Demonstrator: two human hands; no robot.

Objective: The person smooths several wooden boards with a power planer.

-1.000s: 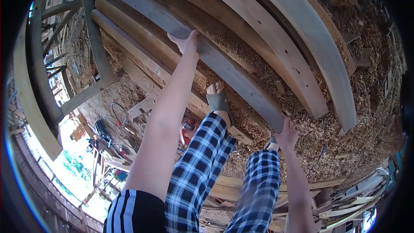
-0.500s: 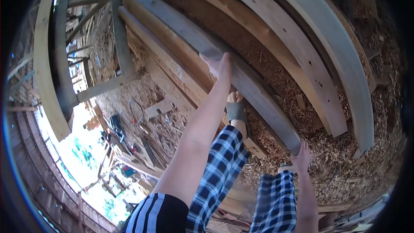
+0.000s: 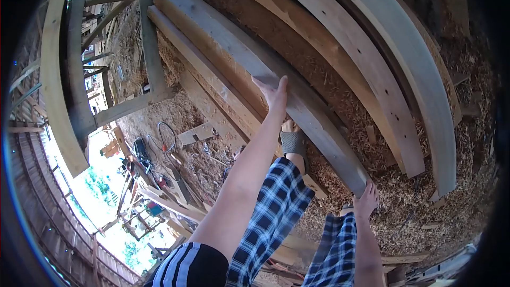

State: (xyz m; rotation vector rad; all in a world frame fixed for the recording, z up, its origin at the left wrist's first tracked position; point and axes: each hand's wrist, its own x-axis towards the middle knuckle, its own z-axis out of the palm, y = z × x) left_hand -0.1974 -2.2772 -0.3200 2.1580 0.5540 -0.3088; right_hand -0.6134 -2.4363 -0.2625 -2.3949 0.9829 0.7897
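A long, grey-brown wooden beam (image 3: 313,122) runs from the upper left to the lower middle of the head view. My left hand (image 3: 272,93) is closed on its near side about midway along, with part of the fingers hidden by the wood. At the beam's near end, my right hand (image 3: 366,200) grips the end, its fingers partly out of sight. My sandalled foot (image 3: 292,141) is beside the beam, just below my left hand.
Several curved planks (image 3: 366,48) lie to the right, over wood shavings (image 3: 409,212). Narrower timber (image 3: 212,72) lies left of the beam. A wooden frame (image 3: 151,42) stands at the upper left. A cable loop (image 3: 167,137) and tools (image 3: 141,150) are on the ground.
The beam has tilted slightly, showing more of its broad side face, and its near end sits a little lower in view. Both hands have shifted slightly with it, keeping their grip.
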